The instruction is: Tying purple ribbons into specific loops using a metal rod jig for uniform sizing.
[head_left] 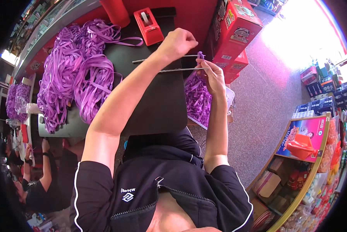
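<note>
My left hand (177, 44) is raised over the dark tabletop, its fingers curled together; what they pinch, if anything, is hidden. Below it, two thin metal rods (145, 60) run roughly side by side across the table's right edge. A bit of purple ribbon (200, 55) is looped around the far rod near its right end. My right hand (214, 75) is closed by the rod ends, fingertips pinching at the ribbon. Beneath that hand, a white bin (230, 96) holds a heap of short purple ribbon pieces (197, 96). A large tangle of purple ribbon (65, 65) covers the table's left side.
A red tape dispenser (148, 27) and a red cylinder (116, 13) stand at the table's back. Red cartons (237, 31) are stacked at the right. A glass-fronted shelf case (293, 170) is at the lower right. Another person (38, 185) works at far left.
</note>
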The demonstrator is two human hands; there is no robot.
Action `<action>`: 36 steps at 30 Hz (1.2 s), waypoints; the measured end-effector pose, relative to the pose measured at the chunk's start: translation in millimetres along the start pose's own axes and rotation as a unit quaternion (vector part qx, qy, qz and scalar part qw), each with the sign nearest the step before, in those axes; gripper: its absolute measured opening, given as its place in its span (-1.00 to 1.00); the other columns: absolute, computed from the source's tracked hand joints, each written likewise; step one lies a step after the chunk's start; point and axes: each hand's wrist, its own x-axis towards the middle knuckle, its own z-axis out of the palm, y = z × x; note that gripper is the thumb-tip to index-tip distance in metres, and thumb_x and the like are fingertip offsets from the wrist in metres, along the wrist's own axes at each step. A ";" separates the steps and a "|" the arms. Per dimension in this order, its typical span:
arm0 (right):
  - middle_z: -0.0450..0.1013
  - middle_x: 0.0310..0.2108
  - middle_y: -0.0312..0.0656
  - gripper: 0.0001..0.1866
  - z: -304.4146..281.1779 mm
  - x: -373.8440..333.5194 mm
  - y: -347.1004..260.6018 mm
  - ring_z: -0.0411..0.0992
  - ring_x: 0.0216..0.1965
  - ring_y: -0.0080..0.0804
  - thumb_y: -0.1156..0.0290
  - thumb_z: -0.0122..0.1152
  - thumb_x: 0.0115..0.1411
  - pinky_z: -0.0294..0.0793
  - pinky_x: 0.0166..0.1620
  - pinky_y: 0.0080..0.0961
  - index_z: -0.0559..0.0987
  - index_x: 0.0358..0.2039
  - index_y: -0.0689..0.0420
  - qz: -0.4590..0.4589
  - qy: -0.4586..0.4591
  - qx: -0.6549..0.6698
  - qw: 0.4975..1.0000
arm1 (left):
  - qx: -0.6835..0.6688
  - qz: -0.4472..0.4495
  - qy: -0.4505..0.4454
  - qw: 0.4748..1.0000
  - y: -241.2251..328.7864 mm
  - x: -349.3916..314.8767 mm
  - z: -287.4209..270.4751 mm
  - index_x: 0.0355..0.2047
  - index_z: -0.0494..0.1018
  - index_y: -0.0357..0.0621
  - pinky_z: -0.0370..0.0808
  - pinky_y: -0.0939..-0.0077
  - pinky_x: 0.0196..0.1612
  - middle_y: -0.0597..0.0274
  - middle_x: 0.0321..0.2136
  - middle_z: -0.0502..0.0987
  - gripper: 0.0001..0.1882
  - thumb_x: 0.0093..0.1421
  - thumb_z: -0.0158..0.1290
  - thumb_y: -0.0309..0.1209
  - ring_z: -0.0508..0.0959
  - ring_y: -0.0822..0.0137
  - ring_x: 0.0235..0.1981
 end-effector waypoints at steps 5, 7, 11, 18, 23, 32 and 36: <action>0.47 -0.44 -0.31 -0.72 12.1 1.2 -2.6 0.36 -0.44 -0.67 0.37 0.08 0.26 0.36 -0.34 -0.76 0.54 -0.14 0.30 -0.012 -0.018 -0.060 0.998 | -0.048 0.076 0.026 0.996 -8.2 -15.9 11.5 -0.32 0.56 -0.27 0.46 0.45 -0.20 0.03 -0.37 0.59 -0.75 0.05 0.09 -0.36 0.59 0.24 -0.33; 0.48 -0.44 -0.33 -0.71 16.4 0.1 -4.8 0.37 -0.45 -0.69 0.36 0.09 0.25 0.36 -0.35 -0.77 0.54 -0.13 0.29 -0.012 -0.021 -0.057 0.998 | -0.030 0.058 0.026 0.998 -9.6 -18.2 13.0 -0.33 0.56 -0.26 0.46 0.43 -0.18 0.03 -0.34 0.57 -0.77 0.04 0.09 -0.38 0.58 0.20 -0.30; 0.50 -0.46 -0.32 -0.71 32.2 -7.3 -6.3 0.40 -0.47 -0.70 0.34 0.10 0.25 0.35 -0.38 -0.78 0.55 -0.13 0.28 0.005 0.028 -0.071 0.997 | 0.001 0.032 0.046 0.998 -12.8 -25.6 15.1 -0.34 0.57 -0.25 0.46 0.42 -0.20 0.04 -0.36 0.56 -0.78 0.04 0.10 -0.38 0.58 0.19 -0.31; 0.54 -0.36 -0.21 -0.73 32.1 -8.6 7.1 0.45 -0.37 -0.60 0.37 0.11 0.23 0.41 -0.25 -0.66 0.56 -0.16 0.30 0.038 0.021 -0.024 0.999 | 0.013 0.070 0.028 0.997 -34.0 -23.2 19.4 -0.38 0.58 -0.22 0.43 0.38 -0.12 0.10 -0.28 0.56 -0.79 0.05 0.09 -0.35 0.52 0.13 -0.20; 0.54 -0.27 -0.21 -0.70 9.1 -2.1 7.0 0.44 -0.24 -0.59 0.38 0.11 0.22 0.39 -0.16 -0.67 0.53 -0.12 0.31 -0.003 0.057 -0.061 0.996 | 0.063 0.074 0.021 0.995 -34.1 -21.5 21.9 -0.37 0.60 -0.18 0.35 0.32 0.01 0.17 -0.20 0.56 -0.76 0.07 0.07 -0.29 0.44 0.12 -0.06; 0.48 -0.42 -0.34 -0.72 25.0 13.6 6.1 0.38 -0.42 -0.66 0.41 0.18 0.16 0.37 -0.36 -0.69 0.55 -0.15 0.27 0.007 -0.016 -0.145 0.989 | 0.090 0.082 0.045 0.991 -38.1 -21.2 26.4 -0.40 0.62 -0.06 0.27 0.32 0.07 0.26 -0.18 0.56 -0.77 0.08 0.04 -0.24 0.41 0.18 -0.02; 0.47 -0.51 -0.36 -0.75 8.5 6.0 19.7 0.36 -0.47 -0.68 0.38 0.20 0.15 0.36 -0.39 -0.68 0.58 -0.21 0.26 0.032 -0.010 -0.228 0.973 | 0.107 0.110 0.061 0.986 -40.2 -21.2 28.0 -0.40 0.62 -0.05 0.27 0.32 0.07 0.26 -0.17 0.56 -0.77 0.09 0.02 -0.25 0.42 0.18 -0.02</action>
